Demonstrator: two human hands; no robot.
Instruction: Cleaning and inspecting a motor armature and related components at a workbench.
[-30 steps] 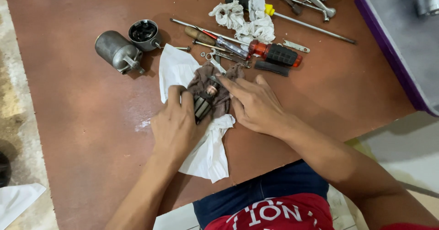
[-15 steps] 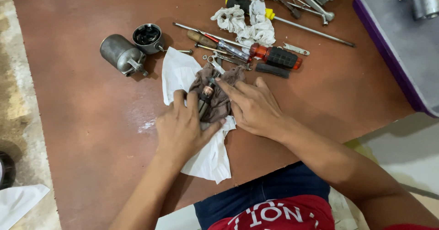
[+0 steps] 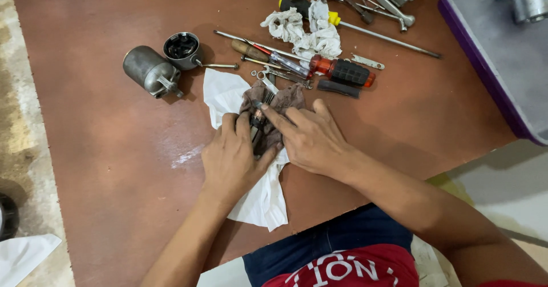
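Note:
Both my hands rest on a white cloth (image 3: 228,96) spread on the brown table (image 3: 103,167). My left hand (image 3: 231,158) and my right hand (image 3: 311,138) press together around a small dark metal part (image 3: 260,116) wrapped in a stained, dirty patch of the cloth (image 3: 285,97). The part's comb-like tip pokes out between my fingertips. Most of the part is hidden by my fingers and the cloth.
A grey metal cylinder (image 3: 149,71) and a round black-lined cap (image 3: 181,48) lie at the left. Screwdrivers (image 3: 337,70), a crumpled white rag (image 3: 305,30) and several tools lie behind my hands. A purple-rimmed grey tray (image 3: 496,64) sits at the right.
My hands have stayed on the wrapped part, closing a little tighter around it. The view has shifted slightly; the objects on the table have not moved.

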